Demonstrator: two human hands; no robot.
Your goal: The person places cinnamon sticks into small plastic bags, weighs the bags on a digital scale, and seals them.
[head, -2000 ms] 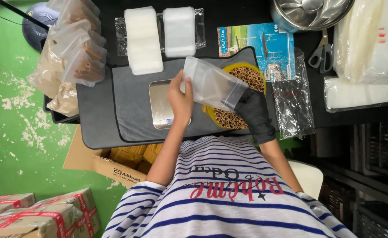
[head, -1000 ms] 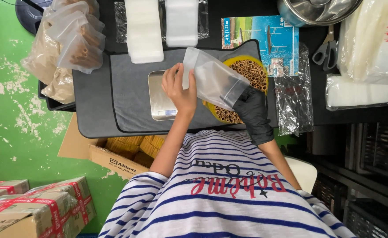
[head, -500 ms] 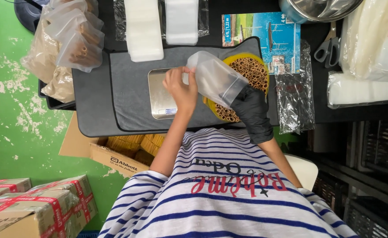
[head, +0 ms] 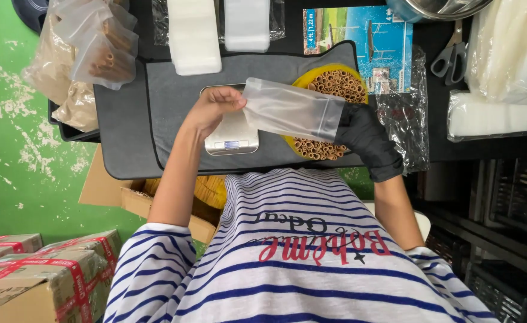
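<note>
I hold a frosted, empty plastic pouch level between both hands, above the work mat. My left hand, bare, pinches its left end. My right hand, in a black glove, grips its right end. Under the pouch sits a small silver scale on a grey mat. A yellow bowl full of brown rolled sticks lies just right of the scale, partly hidden by the pouch and my gloved hand.
Filled pouches of sticks pile up at the far left. Two white stacks and a blue printed sheet lie beyond the mat. Scissors, crumpled clear wrap and a metal bowl are at right. Cardboard boxes stand on the green floor.
The pouch has gone from tilted up to nearly level. My left hand slid toward its left end, and my gloved right hand stayed over the bowl.
</note>
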